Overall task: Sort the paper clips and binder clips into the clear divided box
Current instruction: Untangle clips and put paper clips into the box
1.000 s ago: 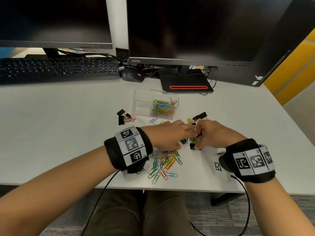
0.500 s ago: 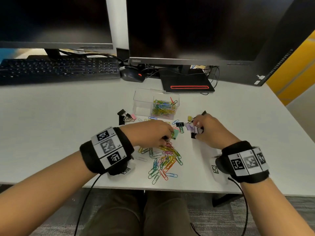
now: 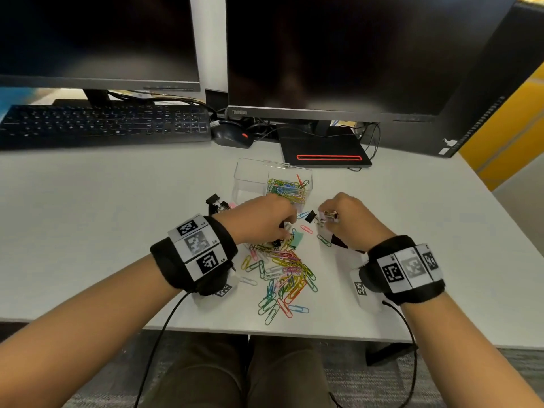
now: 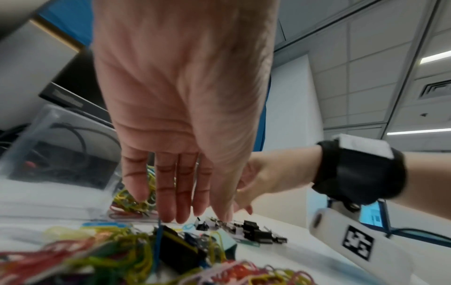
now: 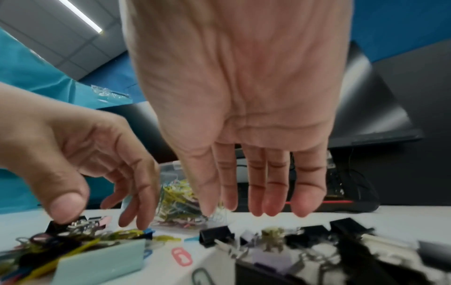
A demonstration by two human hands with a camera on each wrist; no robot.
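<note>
left hand (image 3: 265, 219) relaxed, touching colourful paper clip pile (image 3: 282, 272) near surface's (image 3: 88, 216) front edge | right hand (image 3: 350, 219) straight-fingered over black binder clips (image 3: 310, 216) | clear divided plastic box (image 3: 250, 172) behind, mid-surface

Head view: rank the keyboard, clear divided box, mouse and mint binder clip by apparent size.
keyboard
clear divided box
mouse
mint binder clip
Apparent size only: the keyboard and mouse lie farther from the camera.

left hand (image 3: 265, 217) palm down, fingers straight, tips low | right hand (image 3: 353, 219) just right, fingers down, thumb beside forefinger, grip unclear
</note>
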